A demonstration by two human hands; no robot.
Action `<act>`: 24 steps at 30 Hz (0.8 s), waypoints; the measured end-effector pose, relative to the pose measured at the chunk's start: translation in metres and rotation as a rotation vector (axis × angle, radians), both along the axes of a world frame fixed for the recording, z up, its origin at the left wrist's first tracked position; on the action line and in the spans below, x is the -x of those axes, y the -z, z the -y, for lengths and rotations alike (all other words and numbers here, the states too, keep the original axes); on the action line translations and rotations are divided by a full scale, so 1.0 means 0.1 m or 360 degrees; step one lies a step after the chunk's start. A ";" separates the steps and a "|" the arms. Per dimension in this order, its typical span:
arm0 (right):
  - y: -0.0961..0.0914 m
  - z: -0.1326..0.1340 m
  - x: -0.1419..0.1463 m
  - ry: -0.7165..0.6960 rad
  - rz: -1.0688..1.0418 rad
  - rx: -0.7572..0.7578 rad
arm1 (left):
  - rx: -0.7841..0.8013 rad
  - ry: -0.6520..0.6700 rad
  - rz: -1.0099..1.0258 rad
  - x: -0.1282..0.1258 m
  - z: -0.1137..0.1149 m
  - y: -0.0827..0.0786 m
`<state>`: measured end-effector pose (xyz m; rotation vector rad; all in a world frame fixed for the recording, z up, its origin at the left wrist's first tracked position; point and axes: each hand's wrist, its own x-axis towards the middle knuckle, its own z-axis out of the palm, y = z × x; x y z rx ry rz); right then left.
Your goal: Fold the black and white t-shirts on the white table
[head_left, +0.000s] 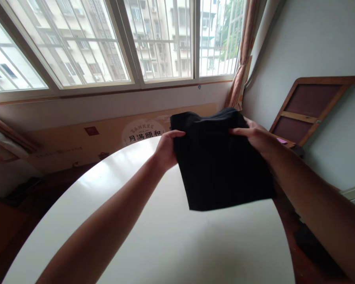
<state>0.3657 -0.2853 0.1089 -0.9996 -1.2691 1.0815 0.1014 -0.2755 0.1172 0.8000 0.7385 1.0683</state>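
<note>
A black piece of folded cloth (225, 169), its exact kind not clear, hangs between my two hands above the white round table (130, 236). My left hand (168, 148) pinches its upper left edge, thumb on the near side and the other fingers behind. At the upper right, my right hand (251, 136) grips it the same way. The top edge sags and curls a little between the hands. The lower edge hangs nearly straight over the tabletop; whether it touches the surface I cannot tell.
Beyond the table, a printed tan board (106, 134) leans below the barred windows (162, 39). A curtain (238, 85) hangs at the window's right end. To the right stands a wooden-framed panel (310, 100) near the wall, with a dark object (316, 248) on the floor.
</note>
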 end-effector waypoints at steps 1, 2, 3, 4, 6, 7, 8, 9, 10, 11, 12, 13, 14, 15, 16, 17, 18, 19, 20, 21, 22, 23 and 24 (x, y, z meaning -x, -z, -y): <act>-0.01 -0.21 -0.03 0.0101 0.0221 0.0014 | 0.0026 -0.0092 -0.0211 -0.07 -0.19 0.02; 0.01 -0.38 -0.05 0.0237 0.0517 0.0078 | 0.0076 -0.0181 -0.0452 -0.13 -0.33 0.07; 0.05 -0.51 -0.06 0.0363 0.0775 0.0148 | 0.0124 -0.0253 -0.0667 -0.17 -0.41 0.14; 0.11 -0.60 -0.05 0.0467 0.0987 0.0210 | 0.0162 -0.0306 -0.0829 -0.19 -0.43 0.25; 0.31 -0.63 0.01 0.0548 0.1201 0.0254 | 0.0159 -0.0371 -0.0979 -0.18 -0.29 0.51; 0.43 -0.59 0.06 0.0518 0.1252 0.0228 | 0.0109 -0.0395 -0.1026 -0.15 -0.15 0.66; 0.56 -0.52 0.11 0.0462 0.1350 0.0182 | 0.0015 -0.0408 -0.1104 -0.11 0.01 0.79; 0.69 -0.44 0.18 0.0381 0.1482 0.0123 | -0.0151 -0.0379 -0.1229 -0.06 0.19 0.92; 0.80 -0.35 0.25 0.0279 0.1658 0.0059 | -0.0305 -0.0323 -0.1341 -0.01 0.38 1.02; 0.90 -0.27 0.32 0.0184 0.1840 0.0008 | -0.0466 -0.0242 -0.1434 0.05 0.56 1.09; 0.97 -0.19 0.40 0.0114 0.2017 -0.0027 | -0.0601 -0.0133 -0.1513 0.11 0.73 1.14; 1.02 -0.12 0.48 0.0088 0.2163 -0.0043 | -0.0703 -0.0007 -0.1574 0.17 0.88 1.16; 1.04 -0.05 0.56 0.0111 0.2256 -0.0058 | -0.0795 0.0114 -0.1640 0.24 1.01 1.16; 1.04 0.01 0.65 0.0160 0.2314 -0.0096 | -0.0885 0.0222 -0.1720 0.31 1.10 1.16; 1.02 0.08 0.74 0.0206 0.2332 -0.0171 | -0.0983 0.0309 -0.1813 0.38 1.17 1.15; 1.01 0.16 0.85 0.0210 0.2308 -0.0280 | -0.1088 0.0357 -0.1920 0.46 1.21 1.14; 1.00 0.25 0.96 0.0143 0.2248 -0.0418 | -0.1188 0.0361 -0.2034 0.55 1.23 1.15; 1.00 0.34 1.09 0.0010 0.2161 -0.0569 | -0.1263 0.0325 -0.2148 0.64 1.23 1.16; 1.02 0.44 1.22 -0.0169 0.2052 -0.0716 | -0.1305 0.0267 -0.2258 0.75 1.22 1.19; 1.06 0.54 1.36 -0.0364 0.1936 -0.0843 | -0.1318 0.0205 -0.2353 0.86 1.22 1.22; 1.12 0.63 1.49 -0.0538 0.1826 -0.0944 | -0.1316 0.0143 -0.2425 0.97 1.23 1.25; 1.18 0.71 1.61 -0.0680 0.1734 -0.1015 | -0.1310 0.0094 -0.2473 1.09 1.24 1.28; 1.25 0.77 1.71 -0.0779 0.1668 -0.1051 | -0.1308 0.0061 -0.2495 1.21 1.28 1.30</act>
